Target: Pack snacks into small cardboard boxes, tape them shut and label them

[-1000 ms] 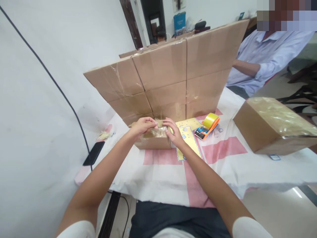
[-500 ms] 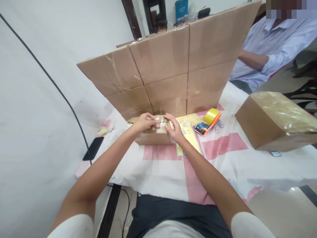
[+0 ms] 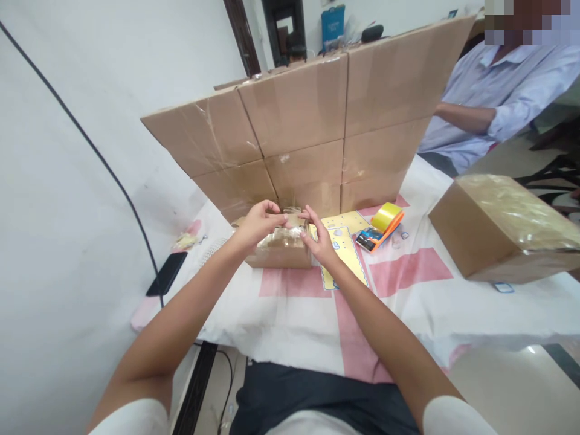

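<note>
A small cardboard box (image 3: 280, 255) with crinkled clear tape on its top sits on the white and pink tablecloth (image 3: 408, 284) in front of me. My left hand (image 3: 257, 222) rests on the box's top, its fingers curled and pinching at the tape. My right hand (image 3: 318, 235) is at the box's right top edge, fingers bent and pressed to the same tape. The fingertips of both hands nearly meet above the box.
A wall of stacked cardboard boxes (image 3: 312, 127) stands just behind. A yellow tape dispenser (image 3: 381, 225) and a yellow sheet (image 3: 344, 248) lie to the right, a larger taped box (image 3: 498, 226) further right. A phone (image 3: 165, 273) lies at left. Another person (image 3: 493, 96) sits beyond.
Both hands have stayed on the small box, with the fingers shifting and lifting slightly at the tape on top. The view has tilted a little.
</note>
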The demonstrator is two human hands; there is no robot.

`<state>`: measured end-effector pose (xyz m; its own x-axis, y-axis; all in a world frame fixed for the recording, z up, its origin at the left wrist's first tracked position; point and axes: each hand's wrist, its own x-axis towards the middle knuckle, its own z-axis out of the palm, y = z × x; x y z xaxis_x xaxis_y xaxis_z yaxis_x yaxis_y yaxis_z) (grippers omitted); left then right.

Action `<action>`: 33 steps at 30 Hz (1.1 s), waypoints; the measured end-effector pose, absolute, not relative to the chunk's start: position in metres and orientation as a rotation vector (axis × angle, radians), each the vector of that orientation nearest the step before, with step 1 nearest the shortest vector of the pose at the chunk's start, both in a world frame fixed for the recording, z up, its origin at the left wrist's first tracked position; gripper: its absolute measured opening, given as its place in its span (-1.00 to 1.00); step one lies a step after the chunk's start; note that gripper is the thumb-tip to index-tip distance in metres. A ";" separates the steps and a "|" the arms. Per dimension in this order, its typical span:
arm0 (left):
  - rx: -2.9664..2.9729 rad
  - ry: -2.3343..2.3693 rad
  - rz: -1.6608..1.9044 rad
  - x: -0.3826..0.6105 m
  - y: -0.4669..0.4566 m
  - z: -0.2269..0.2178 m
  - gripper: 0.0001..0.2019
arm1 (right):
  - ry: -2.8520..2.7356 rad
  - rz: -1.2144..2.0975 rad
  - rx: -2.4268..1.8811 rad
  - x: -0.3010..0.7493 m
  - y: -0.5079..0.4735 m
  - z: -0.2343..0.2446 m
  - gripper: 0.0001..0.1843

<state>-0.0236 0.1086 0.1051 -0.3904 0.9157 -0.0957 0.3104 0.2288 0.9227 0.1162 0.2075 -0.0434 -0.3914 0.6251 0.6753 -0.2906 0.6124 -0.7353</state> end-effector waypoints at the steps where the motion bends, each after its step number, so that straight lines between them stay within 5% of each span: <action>1: 1.147 1.875 1.118 -0.025 0.110 0.099 -0.63 | -1.707 1.013 -0.284 0.116 0.208 -0.044 -0.27; 7: 1.303 2.071 0.955 -0.027 0.117 0.075 -0.67 | -1.709 1.015 -0.282 0.116 0.208 -0.044 -0.31; 19: 1.614 2.476 0.473 -0.025 0.116 0.094 -0.65 | -1.713 1.004 -0.305 0.116 0.208 -0.044 -0.30; 25: 2.268 2.054 0.476 -0.040 0.100 0.071 -0.65 | -1.703 1.012 -0.292 0.115 0.207 -0.045 -0.28; 33: 2.156 1.951 0.128 -0.045 0.099 0.075 -0.47 | -1.672 1.049 -0.259 0.115 0.205 -0.044 -0.25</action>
